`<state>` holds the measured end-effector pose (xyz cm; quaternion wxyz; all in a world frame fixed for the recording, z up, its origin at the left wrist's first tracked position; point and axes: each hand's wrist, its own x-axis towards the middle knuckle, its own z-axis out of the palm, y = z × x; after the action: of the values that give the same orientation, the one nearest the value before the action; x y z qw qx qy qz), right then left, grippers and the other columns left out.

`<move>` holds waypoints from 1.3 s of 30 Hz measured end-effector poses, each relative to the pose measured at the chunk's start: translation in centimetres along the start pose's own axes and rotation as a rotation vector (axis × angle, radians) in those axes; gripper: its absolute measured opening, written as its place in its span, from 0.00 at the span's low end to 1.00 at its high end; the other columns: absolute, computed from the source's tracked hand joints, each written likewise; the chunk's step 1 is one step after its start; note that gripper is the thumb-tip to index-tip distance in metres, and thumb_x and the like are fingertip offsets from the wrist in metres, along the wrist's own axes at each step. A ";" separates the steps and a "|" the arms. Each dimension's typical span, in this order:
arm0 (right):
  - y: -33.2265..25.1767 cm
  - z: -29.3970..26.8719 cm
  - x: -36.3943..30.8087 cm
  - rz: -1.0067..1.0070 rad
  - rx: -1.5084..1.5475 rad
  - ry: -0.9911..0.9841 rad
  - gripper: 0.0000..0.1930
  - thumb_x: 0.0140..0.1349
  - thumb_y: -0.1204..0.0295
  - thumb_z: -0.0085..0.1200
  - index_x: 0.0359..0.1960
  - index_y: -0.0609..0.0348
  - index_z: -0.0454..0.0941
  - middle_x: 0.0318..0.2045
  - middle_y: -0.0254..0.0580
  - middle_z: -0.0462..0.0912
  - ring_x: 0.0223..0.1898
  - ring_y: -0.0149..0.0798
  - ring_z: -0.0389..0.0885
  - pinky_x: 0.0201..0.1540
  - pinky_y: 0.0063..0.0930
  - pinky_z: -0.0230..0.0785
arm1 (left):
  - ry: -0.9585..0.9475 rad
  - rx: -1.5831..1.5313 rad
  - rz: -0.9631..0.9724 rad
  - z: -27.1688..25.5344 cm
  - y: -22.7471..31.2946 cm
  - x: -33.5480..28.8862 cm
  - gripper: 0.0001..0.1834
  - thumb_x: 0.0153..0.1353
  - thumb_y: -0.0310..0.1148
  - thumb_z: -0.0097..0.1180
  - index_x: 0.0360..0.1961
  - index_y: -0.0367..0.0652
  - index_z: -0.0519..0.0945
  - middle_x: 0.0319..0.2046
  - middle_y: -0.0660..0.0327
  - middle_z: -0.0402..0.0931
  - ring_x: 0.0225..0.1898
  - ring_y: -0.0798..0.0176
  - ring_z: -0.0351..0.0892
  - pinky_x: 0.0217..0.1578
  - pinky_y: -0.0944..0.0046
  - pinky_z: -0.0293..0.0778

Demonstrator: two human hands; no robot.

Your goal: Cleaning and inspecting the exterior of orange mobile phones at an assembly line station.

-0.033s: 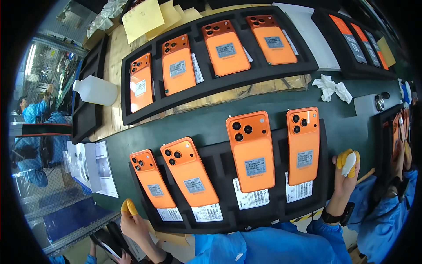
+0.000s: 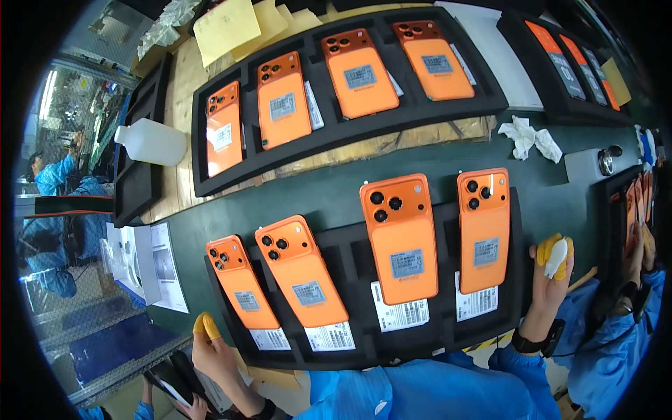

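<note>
In front of me lies a black foam tray point(image 2: 516, 231) with several orange smartphones, backs up, propped over white labels. From the left these are a narrow-looking phone point(image 2: 245, 290), a second phone point(image 2: 297, 266), a third phone point(image 2: 401, 234) and a fourth phone point(image 2: 484, 231). Beside the tray's left edge is my left hand point(image 2: 215, 357), its yellow-capped fingertips pressed together; whether anything is between them is hidden. My right hand point(image 2: 549, 287), also in yellow finger cots, is closed round a small wad of white cloth point(image 2: 556, 257) just right of the tray.
A second black foam tray point(image 2: 399, 128) of orange phones rests on a wooden board behind. A white plastic bottle point(image 2: 155, 143) stands at left, crumpled tissues point(image 2: 530, 138) at right. Boxes in a black tray point(image 2: 514, 52) sit far right. A co-worker's hands point(image 2: 640, 248) handle phones at right.
</note>
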<state>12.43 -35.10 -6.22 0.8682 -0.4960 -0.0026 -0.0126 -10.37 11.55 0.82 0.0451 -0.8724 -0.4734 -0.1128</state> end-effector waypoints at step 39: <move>-2.7 4.0 5.3 -0.186 -0.826 0.106 0.10 0.61 0.76 0.55 0.44 0.63 0.76 0.35 0.34 0.77 0.36 0.26 0.74 0.40 0.18 0.67 | 0.057 -0.126 0.113 -1.2 3.3 -0.2 0.14 0.64 0.39 0.52 0.46 0.44 0.79 0.25 0.56 0.80 0.23 0.59 0.79 0.24 0.62 0.70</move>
<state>17.67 -33.15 -1.73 0.5909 -0.7983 0.0024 -0.1165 -7.90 9.31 2.03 0.0100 -0.8954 -0.4138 -0.1642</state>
